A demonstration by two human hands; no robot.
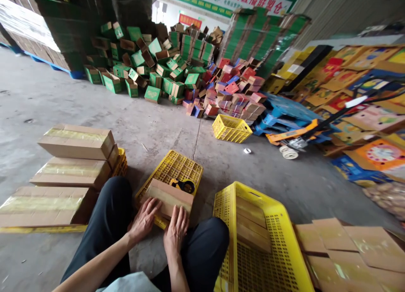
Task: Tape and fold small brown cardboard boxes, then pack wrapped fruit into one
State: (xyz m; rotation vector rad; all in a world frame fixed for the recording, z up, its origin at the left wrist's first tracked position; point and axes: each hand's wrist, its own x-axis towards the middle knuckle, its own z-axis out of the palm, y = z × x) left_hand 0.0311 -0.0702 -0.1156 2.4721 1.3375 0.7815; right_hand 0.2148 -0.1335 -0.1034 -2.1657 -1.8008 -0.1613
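A small brown cardboard box lies on an upturned yellow plastic crate between my knees. My left hand rests on the box's near left edge, fingers stretched flat. My right hand presses flat on the box's near right side, fingers together and extended. A black tape dispenser with yellow tape sits on the crate just behind the box.
Three taped brown boxes are stacked at the left. A yellow crate holding flat cardboard stands at the right, with flat cardboard sheets beyond it. Farther off lie another yellow crate, green boxes, red boxes and tape rolls.
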